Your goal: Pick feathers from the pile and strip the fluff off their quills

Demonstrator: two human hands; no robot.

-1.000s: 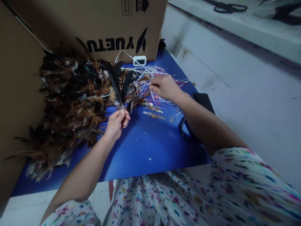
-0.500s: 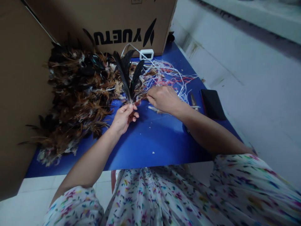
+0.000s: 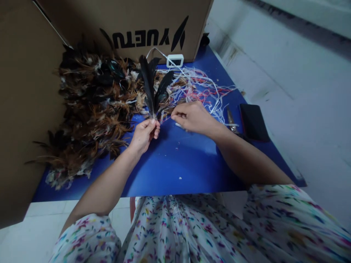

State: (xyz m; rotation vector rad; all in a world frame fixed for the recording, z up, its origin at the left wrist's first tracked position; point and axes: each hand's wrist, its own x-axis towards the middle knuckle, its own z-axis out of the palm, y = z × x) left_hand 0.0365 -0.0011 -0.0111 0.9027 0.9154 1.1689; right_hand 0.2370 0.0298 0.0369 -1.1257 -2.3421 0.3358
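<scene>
Black feathers (image 3: 150, 87) stand upright in a small bunch, their quill ends pinched between the thumb and fingers of my left hand (image 3: 146, 134). A thin red string (image 3: 166, 119) runs from the base of this bunch to my right hand (image 3: 193, 116), which pinches its other end between thumb and forefinger. Behind and left of my left hand lies a big heap of brown and black feathers (image 3: 93, 106). Just beyond my right hand is a tangle of white and red strings (image 3: 203, 86).
A cardboard box (image 3: 153, 18) rises at the back of the blue table (image 3: 170, 164), with another cardboard panel (image 3: 27, 91) on the left. A small white display device (image 3: 174, 60) stands by the box. To the right lie a dark phone-like slab (image 3: 254, 122) and a metal tool (image 3: 230, 117).
My right hand has drawn the red string out to the right, so it now shows between the hands. My left hand still pinches the feathers. The view has shifted slightly.
</scene>
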